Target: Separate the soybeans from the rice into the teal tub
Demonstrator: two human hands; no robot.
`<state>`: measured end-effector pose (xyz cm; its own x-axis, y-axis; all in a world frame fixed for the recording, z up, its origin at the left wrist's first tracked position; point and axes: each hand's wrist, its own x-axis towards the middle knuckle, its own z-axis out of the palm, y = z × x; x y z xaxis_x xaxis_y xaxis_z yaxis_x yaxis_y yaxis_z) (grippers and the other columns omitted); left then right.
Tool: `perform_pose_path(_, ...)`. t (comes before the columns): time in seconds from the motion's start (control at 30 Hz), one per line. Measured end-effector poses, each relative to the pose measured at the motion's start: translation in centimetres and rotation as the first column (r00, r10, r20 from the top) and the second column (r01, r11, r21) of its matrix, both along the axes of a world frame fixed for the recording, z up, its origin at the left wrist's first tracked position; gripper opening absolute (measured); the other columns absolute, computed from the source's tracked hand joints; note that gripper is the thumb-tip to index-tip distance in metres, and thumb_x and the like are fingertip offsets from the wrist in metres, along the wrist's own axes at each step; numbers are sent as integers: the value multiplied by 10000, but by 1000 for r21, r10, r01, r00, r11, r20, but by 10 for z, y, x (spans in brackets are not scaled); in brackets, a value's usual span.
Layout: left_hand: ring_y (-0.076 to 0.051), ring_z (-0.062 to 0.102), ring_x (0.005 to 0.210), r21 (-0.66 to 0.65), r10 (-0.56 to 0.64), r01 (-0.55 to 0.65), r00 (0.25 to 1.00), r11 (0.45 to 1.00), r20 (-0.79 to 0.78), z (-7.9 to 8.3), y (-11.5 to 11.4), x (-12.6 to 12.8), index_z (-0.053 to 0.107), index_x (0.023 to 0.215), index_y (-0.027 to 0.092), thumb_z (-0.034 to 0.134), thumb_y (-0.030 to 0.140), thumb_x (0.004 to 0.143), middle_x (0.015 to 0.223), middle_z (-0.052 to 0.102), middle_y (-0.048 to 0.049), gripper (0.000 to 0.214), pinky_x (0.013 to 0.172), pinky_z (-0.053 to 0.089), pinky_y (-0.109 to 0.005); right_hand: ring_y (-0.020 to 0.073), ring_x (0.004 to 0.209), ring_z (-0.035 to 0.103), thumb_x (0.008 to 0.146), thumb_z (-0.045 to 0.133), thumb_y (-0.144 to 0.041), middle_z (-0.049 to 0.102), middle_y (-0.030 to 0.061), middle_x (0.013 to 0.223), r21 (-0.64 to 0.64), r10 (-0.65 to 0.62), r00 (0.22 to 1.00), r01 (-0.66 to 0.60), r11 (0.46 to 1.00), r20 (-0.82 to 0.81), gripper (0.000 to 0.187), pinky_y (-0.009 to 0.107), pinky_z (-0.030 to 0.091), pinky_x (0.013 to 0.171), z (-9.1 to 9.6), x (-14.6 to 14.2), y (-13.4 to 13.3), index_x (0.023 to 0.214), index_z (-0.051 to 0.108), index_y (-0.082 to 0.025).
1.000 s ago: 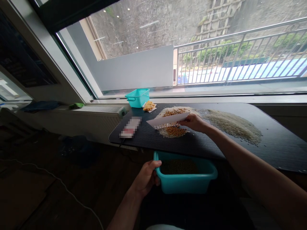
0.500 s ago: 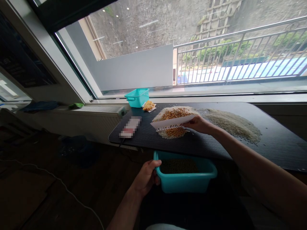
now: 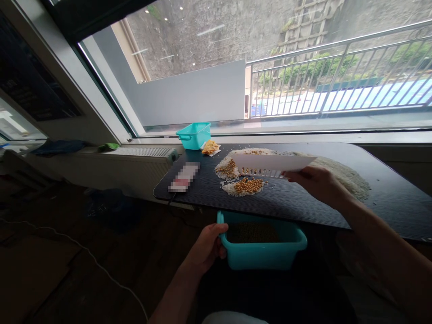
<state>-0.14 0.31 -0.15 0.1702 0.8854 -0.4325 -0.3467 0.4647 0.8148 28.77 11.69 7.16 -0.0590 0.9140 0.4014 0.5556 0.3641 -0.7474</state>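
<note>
While in grip [image 3: 315,182], card [image 3: 270,163] mostly leftward.

Daylight through the window [image 3: 216,40] leaves the floor [image 3: 60,270] in deep shadow.

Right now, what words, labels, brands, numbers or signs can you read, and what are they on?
None can be read.
Dark wall panel, far left: faint pale marks, too dim.
Red-and-white item on the table: pixelated, unreadable.
White toothed sheet in the right hand: no lettering visible.
</note>
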Motion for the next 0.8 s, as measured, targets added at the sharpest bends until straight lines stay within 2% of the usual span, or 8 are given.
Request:
perform_pose_path(0.07,-63,381,318,-3,-2,2,1000,1000,9,0,1,1,464,556,188,765,463,576,389,398,85,408,341,299,-195,190,605,630,686,640,-459,714,57,640,-23,-120,993,120,993,3,307,305,488,562,-1,11,-18,737,730,-170)
perform_pose_path(0.17,-63,382,319,1,-14,14,1000,1000,25,0,1,2,461,541,186,762,457,585,387,399,80,407,340,300,-194,212,605,649,659,613,-486,702,46,614,-32,-299,954,300,953,19,310,321,485,567,-7,22,-39,711,725,-201)
perform_pose_path(0.3,-69,401,331,23,-17,16,999,1000,37,-1,0,1,453,527,188,746,443,619,393,397,77,399,346,311,-196,213,561,641,648,595,-541,677,28,566,26,-398,915,398,917,61,358,314,472,535,-18,29,-51,744,730,-223)
perform_pose_path(0.5,-74,405,331,18,5,-6,1000,1000,24,0,0,1,458,531,189,751,440,608,397,393,80,393,344,312,-201,186,521,623,688,571,-523,672,33,561,49,-381,914,378,924,136,342,279,443,501,-18,20,-60,728,713,-214)
perform_pose_path(0.8,-69,393,325,-4,10,-10,1000,1000,17,5,-1,4,446,507,193,772,441,556,386,390,82,413,337,293,-198,173,542,625,813,539,-491,697,50,637,159,-262,947,233,959,188,336,263,448,495,-29,-2,-71,700,672,-204)
